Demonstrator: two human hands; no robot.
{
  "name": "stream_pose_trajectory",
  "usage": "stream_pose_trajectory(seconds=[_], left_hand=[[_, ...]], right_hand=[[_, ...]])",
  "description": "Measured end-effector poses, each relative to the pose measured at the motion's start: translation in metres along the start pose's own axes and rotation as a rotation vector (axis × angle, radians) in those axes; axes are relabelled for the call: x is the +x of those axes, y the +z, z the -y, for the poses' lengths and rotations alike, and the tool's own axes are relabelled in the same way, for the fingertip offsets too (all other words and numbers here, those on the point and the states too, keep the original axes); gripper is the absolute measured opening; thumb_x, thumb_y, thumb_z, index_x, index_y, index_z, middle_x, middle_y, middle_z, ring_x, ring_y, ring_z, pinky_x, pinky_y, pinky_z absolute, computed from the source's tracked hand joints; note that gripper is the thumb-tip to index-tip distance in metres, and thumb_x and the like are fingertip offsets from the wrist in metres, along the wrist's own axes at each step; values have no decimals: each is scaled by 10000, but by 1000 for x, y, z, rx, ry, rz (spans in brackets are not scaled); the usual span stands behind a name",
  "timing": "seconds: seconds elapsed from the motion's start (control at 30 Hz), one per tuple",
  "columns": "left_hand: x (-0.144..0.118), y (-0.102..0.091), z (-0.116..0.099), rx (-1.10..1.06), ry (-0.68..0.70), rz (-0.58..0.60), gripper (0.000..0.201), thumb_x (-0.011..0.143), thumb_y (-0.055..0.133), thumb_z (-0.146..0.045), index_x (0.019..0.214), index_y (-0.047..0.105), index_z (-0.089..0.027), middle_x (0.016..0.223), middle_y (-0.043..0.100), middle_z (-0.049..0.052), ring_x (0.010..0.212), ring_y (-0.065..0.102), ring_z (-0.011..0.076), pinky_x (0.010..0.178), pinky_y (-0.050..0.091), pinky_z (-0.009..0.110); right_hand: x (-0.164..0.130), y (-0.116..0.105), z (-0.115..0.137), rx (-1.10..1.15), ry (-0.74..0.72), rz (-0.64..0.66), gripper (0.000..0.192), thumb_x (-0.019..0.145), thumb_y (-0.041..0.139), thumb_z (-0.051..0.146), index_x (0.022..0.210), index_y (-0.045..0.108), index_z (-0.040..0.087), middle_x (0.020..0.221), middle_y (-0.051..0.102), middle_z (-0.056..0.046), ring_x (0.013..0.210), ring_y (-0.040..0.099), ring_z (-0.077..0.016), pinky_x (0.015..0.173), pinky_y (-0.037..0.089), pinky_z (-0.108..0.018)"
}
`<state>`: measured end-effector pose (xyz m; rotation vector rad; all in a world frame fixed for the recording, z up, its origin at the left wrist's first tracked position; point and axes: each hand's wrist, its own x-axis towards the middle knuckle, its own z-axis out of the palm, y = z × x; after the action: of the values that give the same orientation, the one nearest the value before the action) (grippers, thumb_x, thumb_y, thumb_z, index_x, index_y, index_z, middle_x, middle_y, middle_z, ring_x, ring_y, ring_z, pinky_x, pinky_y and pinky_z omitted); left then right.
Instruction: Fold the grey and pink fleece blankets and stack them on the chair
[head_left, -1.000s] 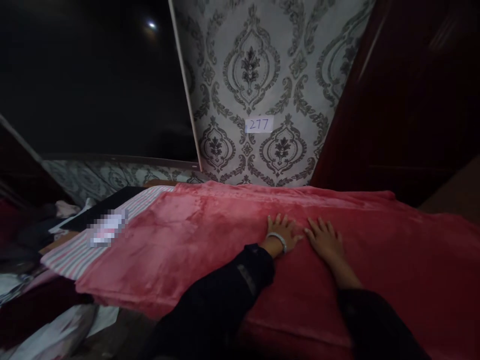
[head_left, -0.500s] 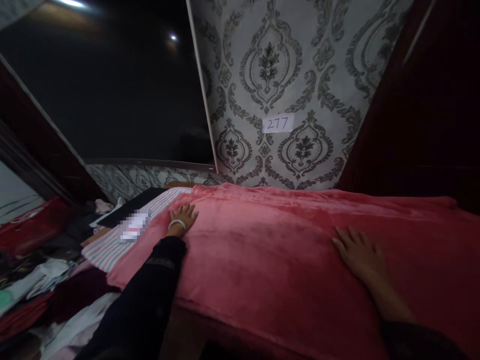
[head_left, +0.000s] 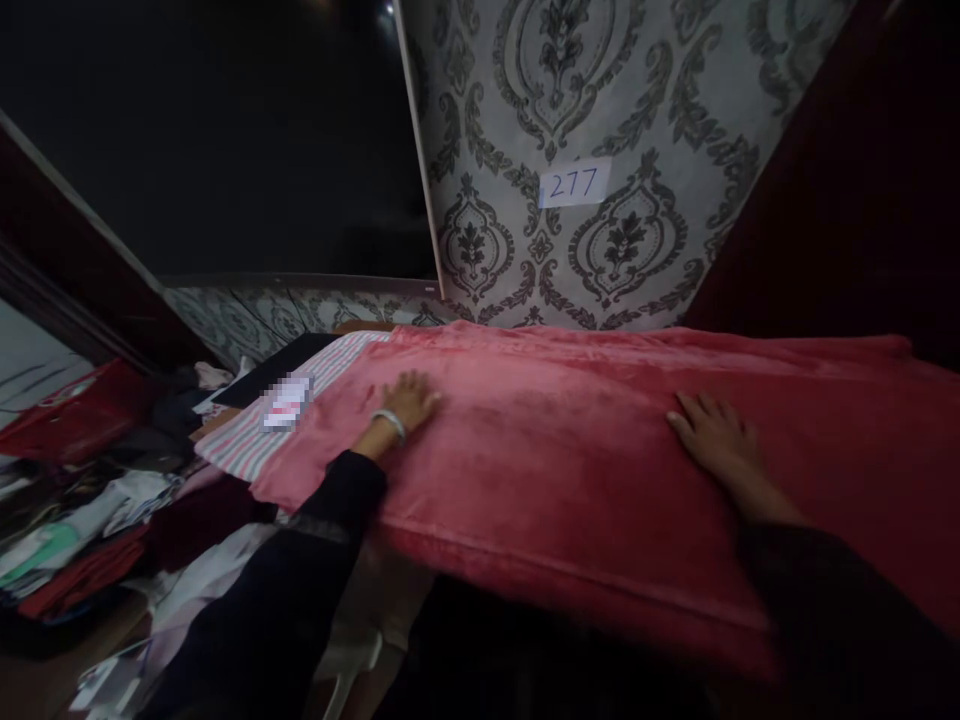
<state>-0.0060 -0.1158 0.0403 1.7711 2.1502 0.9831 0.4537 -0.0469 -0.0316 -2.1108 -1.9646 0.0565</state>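
A pink fleece blanket lies spread over a raised surface in front of me. My left hand, with a white bangle on the wrist, rests flat on its left part, fingers apart. My right hand presses flat on the blanket further right, fingers spread. Neither hand holds anything. Under the blanket's left end a striped cloth shows, with a small blurred packet lying on it.
A patterned grey wall with a paper label reading 277 stands behind the blanket. A pile of mixed clothes lies low at the left. A dark red cabinet rises at the right, and a dark panel at the left.
My hands were side by side in the blanket's middle a second ago. They slid apart, the left far to the left, the right to the right. My left hand has since edged back rightward.
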Motion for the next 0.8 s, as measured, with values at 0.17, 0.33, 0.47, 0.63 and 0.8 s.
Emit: stream_pose_trajectory(seconds=[0.17, 0.33, 0.47, 0.63, 0.8], left_hand=[[-71, 84, -84, 227, 407, 493, 696, 908, 619, -559, 1533, 433, -316, 1666, 300, 71, 1543, 194, 388, 1209, 95, 701], [-120, 96, -89, 419, 409, 503, 751, 952, 403, -681, 1605, 281, -330, 1706, 143, 26, 1566, 67, 391, 1192, 68, 747], [-123, 49, -30, 511, 173, 392, 719, 973, 391, -636, 1601, 303, -299, 1699, 176, 34, 1561, 102, 393, 1187, 110, 741], [-152, -23, 50, 599, -135, 168, 644, 982, 446, -497, 1576, 378, -259, 1669, 281, 95, 1541, 195, 402, 1194, 162, 697], [-178, -68, 73, 522, -310, -4, 496, 996, 401, -414, 1399, 611, -216, 1470, 549, 212, 1433, 424, 397, 1177, 265, 621]], right_hand=[[-47, -26, 44, -42, -244, 49, 618, 1038, 234, 492, 1558, 405, 204, 1617, 375, -133, 1501, 281, -369, 1153, 311, -606], [-110, 4, 63, -143, -415, 55, 576, 1019, 314, 470, 1558, 402, 289, 1638, 354, -64, 1499, 311, -324, 1174, 298, -596], [-122, 25, 54, -141, -431, -49, 591, 1018, 263, 451, 1563, 393, 263, 1637, 353, -74, 1492, 322, -314, 1172, 288, -608], [-118, 32, 49, -94, -478, -96, 642, 992, 204, 467, 1543, 424, 221, 1609, 398, -99, 1470, 347, -342, 1147, 311, -626], [-116, 39, 42, -67, -494, -88, 717, 962, 148, 485, 1529, 446, 162, 1610, 385, -136, 1463, 350, -384, 1130, 323, -637]])
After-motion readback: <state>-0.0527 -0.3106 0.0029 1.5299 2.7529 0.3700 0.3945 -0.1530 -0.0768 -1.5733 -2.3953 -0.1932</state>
